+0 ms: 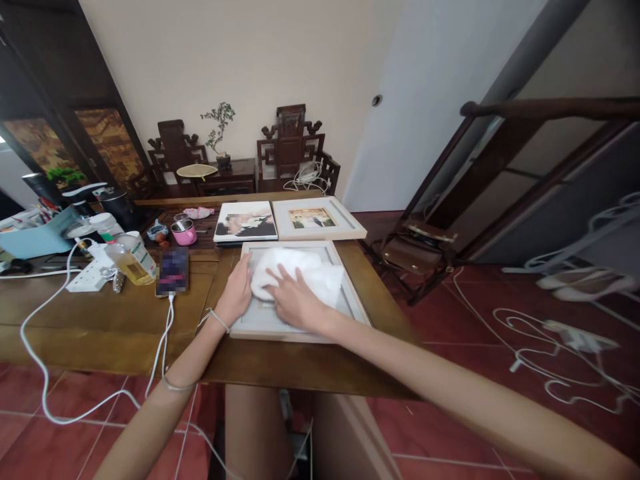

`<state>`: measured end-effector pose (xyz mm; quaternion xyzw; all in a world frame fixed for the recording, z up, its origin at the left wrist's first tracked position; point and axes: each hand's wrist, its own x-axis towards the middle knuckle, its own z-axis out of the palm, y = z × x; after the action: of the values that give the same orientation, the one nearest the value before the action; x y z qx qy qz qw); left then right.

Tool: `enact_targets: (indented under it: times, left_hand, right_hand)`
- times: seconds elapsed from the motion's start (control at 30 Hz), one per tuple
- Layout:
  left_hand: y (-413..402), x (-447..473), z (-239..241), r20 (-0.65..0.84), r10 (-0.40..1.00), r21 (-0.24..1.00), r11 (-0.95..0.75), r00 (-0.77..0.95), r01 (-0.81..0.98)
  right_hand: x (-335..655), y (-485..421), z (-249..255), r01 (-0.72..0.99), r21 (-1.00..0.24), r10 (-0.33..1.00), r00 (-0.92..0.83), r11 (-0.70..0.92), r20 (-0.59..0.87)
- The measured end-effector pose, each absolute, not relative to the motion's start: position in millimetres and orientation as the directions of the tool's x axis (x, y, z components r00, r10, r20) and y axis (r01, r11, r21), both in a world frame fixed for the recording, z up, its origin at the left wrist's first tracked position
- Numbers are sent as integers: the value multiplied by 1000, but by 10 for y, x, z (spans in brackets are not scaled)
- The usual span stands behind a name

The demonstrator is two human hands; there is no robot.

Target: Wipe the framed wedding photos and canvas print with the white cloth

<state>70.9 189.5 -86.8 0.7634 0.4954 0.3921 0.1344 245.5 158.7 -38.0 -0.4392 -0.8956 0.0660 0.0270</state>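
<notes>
A picture frame (356, 293) with a pale wooden border lies flat on the table, near its front edge. My left hand (239, 288) grips the frame's left side, its fingers along the border. Across the frame's middle is a crumpled white cloth or paper sheet (325, 280); which of the two I cannot tell. My right hand (295, 300) presses down on this white sheet with its fingers spread. Most of the picture beneath is hidden by the sheet and my hand.
Behind lie a second frame (345, 223) and a photo panel (245, 230). To the left are a phone (173, 272) with a charging cable, a liquid bottle (137, 263), a power strip (90, 275) and a pink cup (184, 233). A wooden chair (425, 227) stands right.
</notes>
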Motion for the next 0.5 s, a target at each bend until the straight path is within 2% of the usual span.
enact_targets:
  times: [0.1,0.2,0.3,0.4,0.5]
  left_hand:
    - [1876,731,-833,459,864,617,-479,208,624]
    - [1850,751,-794,450,881,665,-442,149,602]
    - [1837,756,-754,422,903,720,-390,85,574]
    - [1844,757,-720,367,930,769,-319,25,554]
    - [1857,771,-729,369,928,738,-327,53,590]
  right_hand:
    - [2338,2031,-399,831,-77,835,-547,551,64]
    - [2236,2188,-393,813,-24,813,-579,581,52]
    - [2219,2029,-371,751,-4,751,-661,661,0]
    - [2322,1715,-295,662,-36,659,-749,749,-71]
    - [2497,1386,-169,542,-93,526,-837,835,-154]
